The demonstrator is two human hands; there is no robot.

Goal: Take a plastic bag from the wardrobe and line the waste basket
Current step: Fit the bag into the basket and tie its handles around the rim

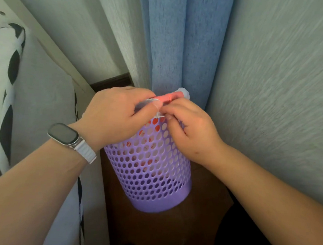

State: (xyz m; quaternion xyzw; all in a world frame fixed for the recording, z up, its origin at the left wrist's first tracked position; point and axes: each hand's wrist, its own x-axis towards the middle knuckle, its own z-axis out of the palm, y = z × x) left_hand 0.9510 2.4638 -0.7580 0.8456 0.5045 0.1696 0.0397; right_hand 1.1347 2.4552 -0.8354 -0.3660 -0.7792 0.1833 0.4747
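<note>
A purple perforated waste basket stands on a dark brown wooden surface. White and red plastic shows through its holes. Above its rim, both hands hold a rolled-up plastic bag, white with a pink-red part. My left hand, with a watch on the wrist, pinches the bag's left end between thumb and fingers. My right hand pinches the bag's lower edge with curled fingers. The hands hide the basket's rim.
A blue curtain hangs right behind the basket, with pale curtain panels on both sides. White bedding with black patches lies at the left. The brown wooden surface under the basket has an edge at the right.
</note>
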